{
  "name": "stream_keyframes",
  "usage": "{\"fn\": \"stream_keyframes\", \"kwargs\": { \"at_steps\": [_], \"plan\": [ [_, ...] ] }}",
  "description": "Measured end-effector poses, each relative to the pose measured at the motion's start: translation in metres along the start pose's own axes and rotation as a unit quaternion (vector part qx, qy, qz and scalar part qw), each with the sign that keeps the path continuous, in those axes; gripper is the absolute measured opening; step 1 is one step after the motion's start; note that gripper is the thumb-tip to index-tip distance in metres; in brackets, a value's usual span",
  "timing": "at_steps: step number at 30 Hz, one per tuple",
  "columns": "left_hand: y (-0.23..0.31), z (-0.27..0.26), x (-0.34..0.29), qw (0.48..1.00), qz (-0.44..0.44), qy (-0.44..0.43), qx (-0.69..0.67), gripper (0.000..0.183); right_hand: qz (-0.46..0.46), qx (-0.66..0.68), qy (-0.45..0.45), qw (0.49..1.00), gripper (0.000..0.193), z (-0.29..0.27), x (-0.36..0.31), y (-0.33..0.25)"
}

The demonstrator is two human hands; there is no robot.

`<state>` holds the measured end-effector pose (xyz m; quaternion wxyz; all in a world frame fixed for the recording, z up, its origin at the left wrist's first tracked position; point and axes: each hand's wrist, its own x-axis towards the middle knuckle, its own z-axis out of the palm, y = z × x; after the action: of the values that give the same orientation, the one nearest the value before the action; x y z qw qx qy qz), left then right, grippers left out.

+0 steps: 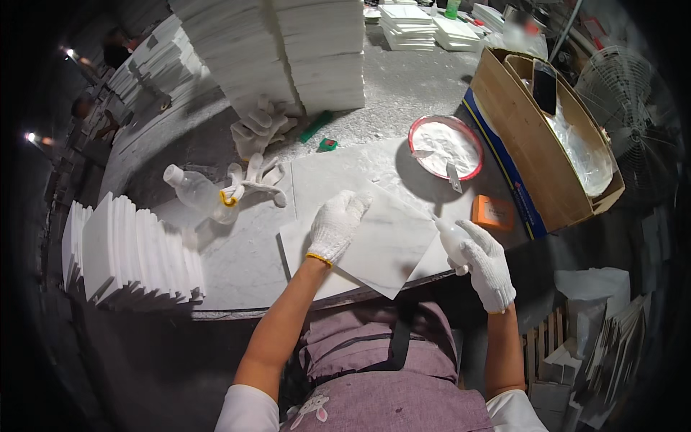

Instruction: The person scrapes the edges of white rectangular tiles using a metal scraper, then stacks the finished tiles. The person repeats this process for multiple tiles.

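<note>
We see the 2 hands well apart, each in a white knit glove; the left hand [337, 227] lies over the left part of a square marble tile [403, 241], fingers bunched with their tips toward its upper corner, probably to keep the tile from sliding; whether they pinch anything beneath, we cannot tell. The tile rests on the worktop [414, 86], over other pale slabs, turned so 1 corner points at the apron [389, 345]; we take it that this turn brings its right corner conveniently near the other hand.

The right hand [489, 270] is wrapped around a small translucent squeeze bottle [450, 239]; its narrow tip points up and left beside that corner, and we judge the grip suits fine control of the nozzle, though contact is unclear to us.

Beyond the tile sits a red-rimmed bowl [481, 156] of white powder [443, 142], within easy reach, we think; 2 scrapers lean in it, 1 with its handle [454, 178] over the near rim, presumably for quick grabbing; an orange box [493, 213] stands just beside a long cardboard carton [533, 155]; at left, white tiles [144, 248] stand on edge in a row, likely so single pieces lift out easily.
</note>
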<state>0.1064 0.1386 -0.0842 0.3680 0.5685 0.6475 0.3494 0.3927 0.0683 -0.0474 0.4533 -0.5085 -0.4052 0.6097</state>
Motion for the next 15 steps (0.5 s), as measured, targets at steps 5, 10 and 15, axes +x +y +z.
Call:
{"fn": "stream_keyframes", "kwargs": {
  "at_steps": [5, 10, 15],
  "plan": [
    [0.017, -0.006, -0.003, 0.998, -0.030, -0.017, 0.055, 0.033, 0.025, -0.031, 0.009, 0.999, 0.049, 0.002, 0.007, -0.008],
    [0.007, -0.004, 0.001, 0.999, -0.007, -0.009, 0.050, 0.050, 0.027, -0.087, 0.003, 0.996, 0.047, 0.003, 0.016, -0.012],
    [0.003, -0.003, 0.001, 0.999, -0.004, -0.008, 0.050, 0.050, 0.033, -0.135, 0.002, 0.990, 0.046, 0.005, 0.022, -0.017]
  ]
}}
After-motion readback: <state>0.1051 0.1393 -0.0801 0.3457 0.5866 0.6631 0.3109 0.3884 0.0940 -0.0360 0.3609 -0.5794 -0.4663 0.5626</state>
